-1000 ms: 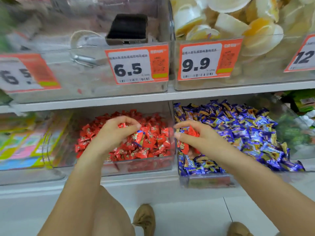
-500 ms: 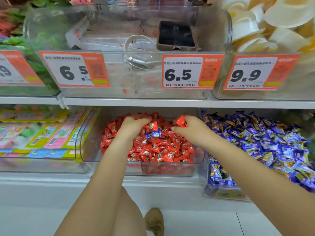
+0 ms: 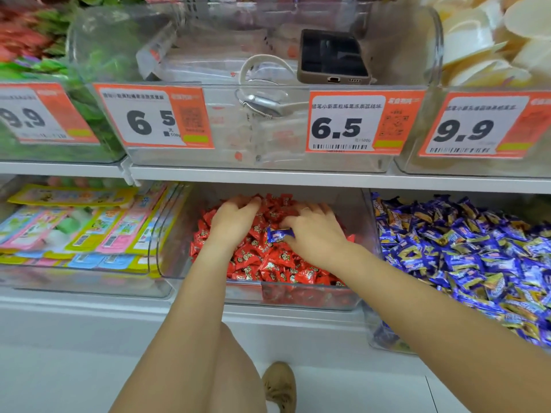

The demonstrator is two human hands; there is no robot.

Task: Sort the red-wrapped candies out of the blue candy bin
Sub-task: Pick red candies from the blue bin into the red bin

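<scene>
Both my hands have dropped into the red candy pile since half a second ago, and the red piece my right hand held up is gone from its fingers. Nearest me, my shoe [image 3: 279,386] stands on the pale floor below the white shelf [image 3: 298,178]. In the clear plastic red bin [image 3: 298,296], my left hand [image 3: 235,222] lies flat on the heap, fingers fairly straight and spread over the crinkly wrappers, gripping nothing I can see. My right hand [image 3: 313,234] rests just beside it, fingers curled down; a blue-wrapped candy [image 3: 280,234] touches its thumb, though I cannot tell if I pinch it. The red-wrapped candies [image 3: 268,263] are small glossy pillow packs with twisted ends and a printed mark, all in this middle bin. Right of it, the blue candy bin [image 3: 384,341] brims with shiny blue and gold wrappers. Farther up, a phone [image 3: 332,56] lies in a clear bin behind orange price tags [image 3: 360,123].
</scene>
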